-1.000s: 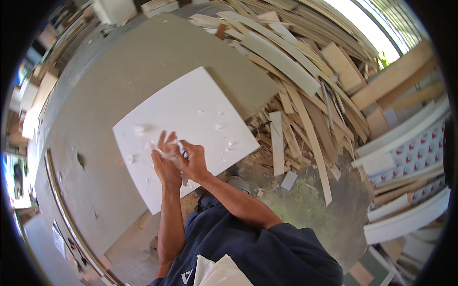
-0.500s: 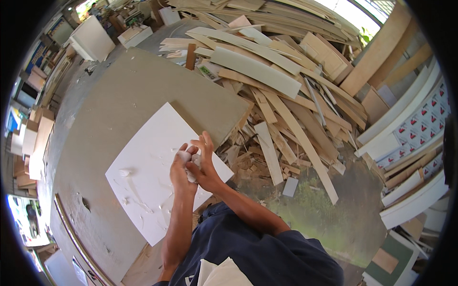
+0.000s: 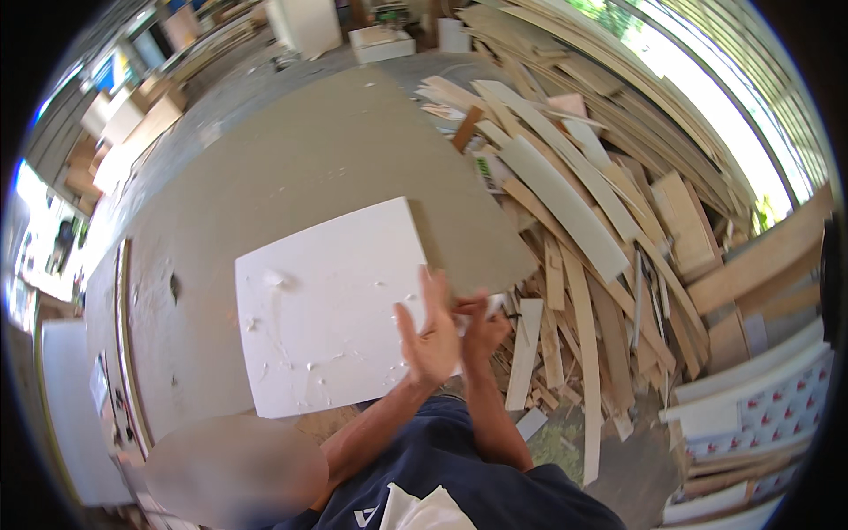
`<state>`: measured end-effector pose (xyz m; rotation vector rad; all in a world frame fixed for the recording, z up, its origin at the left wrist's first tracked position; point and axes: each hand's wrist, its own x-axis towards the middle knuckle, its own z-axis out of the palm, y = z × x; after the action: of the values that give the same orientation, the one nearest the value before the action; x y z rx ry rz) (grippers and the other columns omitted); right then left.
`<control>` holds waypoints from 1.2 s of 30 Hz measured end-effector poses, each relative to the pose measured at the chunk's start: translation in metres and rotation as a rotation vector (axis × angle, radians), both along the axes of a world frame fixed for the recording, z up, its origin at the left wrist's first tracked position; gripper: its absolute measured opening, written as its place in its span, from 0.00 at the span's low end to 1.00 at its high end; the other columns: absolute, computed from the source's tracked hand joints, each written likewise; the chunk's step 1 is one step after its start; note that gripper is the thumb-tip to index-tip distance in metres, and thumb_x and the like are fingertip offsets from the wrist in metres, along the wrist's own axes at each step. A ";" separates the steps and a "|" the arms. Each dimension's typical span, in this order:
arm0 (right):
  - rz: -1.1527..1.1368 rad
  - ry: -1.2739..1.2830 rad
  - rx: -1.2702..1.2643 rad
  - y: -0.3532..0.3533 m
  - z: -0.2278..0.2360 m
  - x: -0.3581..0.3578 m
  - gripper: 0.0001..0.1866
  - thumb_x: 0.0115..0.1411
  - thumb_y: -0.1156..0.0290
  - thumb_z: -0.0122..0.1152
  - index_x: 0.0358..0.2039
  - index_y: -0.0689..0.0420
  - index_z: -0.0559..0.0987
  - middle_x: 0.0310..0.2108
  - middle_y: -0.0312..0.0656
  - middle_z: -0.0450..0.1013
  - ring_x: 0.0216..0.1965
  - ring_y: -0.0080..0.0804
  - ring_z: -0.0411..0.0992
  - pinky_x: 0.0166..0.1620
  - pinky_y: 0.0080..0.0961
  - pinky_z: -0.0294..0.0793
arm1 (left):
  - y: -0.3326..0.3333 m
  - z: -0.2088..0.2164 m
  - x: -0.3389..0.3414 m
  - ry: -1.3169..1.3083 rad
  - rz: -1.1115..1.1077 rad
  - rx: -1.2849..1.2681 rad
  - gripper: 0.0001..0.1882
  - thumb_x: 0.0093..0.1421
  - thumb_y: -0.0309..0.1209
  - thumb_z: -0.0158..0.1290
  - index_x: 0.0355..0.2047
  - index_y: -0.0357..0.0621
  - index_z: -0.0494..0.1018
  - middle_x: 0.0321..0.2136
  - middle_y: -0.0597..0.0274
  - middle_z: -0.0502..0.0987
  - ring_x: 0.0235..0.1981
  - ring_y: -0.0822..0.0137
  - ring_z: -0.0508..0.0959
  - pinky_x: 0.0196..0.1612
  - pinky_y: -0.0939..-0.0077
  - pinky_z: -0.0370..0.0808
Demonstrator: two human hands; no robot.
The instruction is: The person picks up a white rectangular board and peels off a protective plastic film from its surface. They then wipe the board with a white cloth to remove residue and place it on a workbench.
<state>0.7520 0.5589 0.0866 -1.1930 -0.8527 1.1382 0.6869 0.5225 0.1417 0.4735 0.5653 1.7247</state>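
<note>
White board scattered with lumps, both hands at its right edge

The white board lies flat on a larger grey-tan sheet, toward the near side. Small white lumps dot it, with a bigger white smear near the far left corner. At the board's right edge I see the left hand, fingers spread, gripping nothing; whether it touches the board I can't tell. Just right of it is the right hand, fingers curled. A pale patch shows by its fingertips, but the blur leaves me unsure whether anything is held.

The lumps look soft, so a trailing wrist could smear them across the board. The near right corner seems to reach past the sheet; leaning there might tip it. To the right, wood offcuts crowd close, and anything dropped on that side could land among them and pick up grit. Over on the left, a long thin strip lies well apart from both hands.
</note>
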 end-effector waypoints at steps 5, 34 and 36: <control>-0.245 0.181 0.117 0.092 -0.066 0.083 0.20 0.70 0.55 0.53 0.25 0.54 0.75 0.17 0.29 0.59 0.16 0.18 0.58 0.17 0.19 0.53 | -0.025 -0.022 -0.042 0.578 -0.202 -0.018 0.34 0.73 0.53 0.32 0.60 0.34 0.69 0.60 0.51 0.70 0.67 0.59 0.63 0.71 0.62 0.48; 1.331 -1.027 0.893 -0.033 -0.096 -0.113 0.29 0.57 0.57 0.65 0.54 0.63 0.75 0.67 0.54 0.59 0.72 0.51 0.51 0.73 0.52 0.45 | -0.269 -0.189 -0.300 1.699 0.683 -1.198 0.28 0.60 0.31 0.59 0.61 0.46 0.69 0.66 0.53 0.64 0.68 0.51 0.59 0.68 0.54 0.53; 1.396 -1.029 0.870 -0.045 -0.080 -0.110 0.32 0.56 0.54 0.66 0.55 0.64 0.75 0.69 0.54 0.57 0.73 0.50 0.48 0.73 0.52 0.43 | -0.293 -0.193 -0.290 1.582 0.867 -1.325 0.24 0.62 0.28 0.57 0.59 0.43 0.73 0.63 0.51 0.67 0.66 0.52 0.64 0.65 0.56 0.59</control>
<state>0.6419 0.5135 0.0066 -0.1965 -2.8675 0.8161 0.3969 0.2290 -0.0518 0.5193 3.0695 0.8775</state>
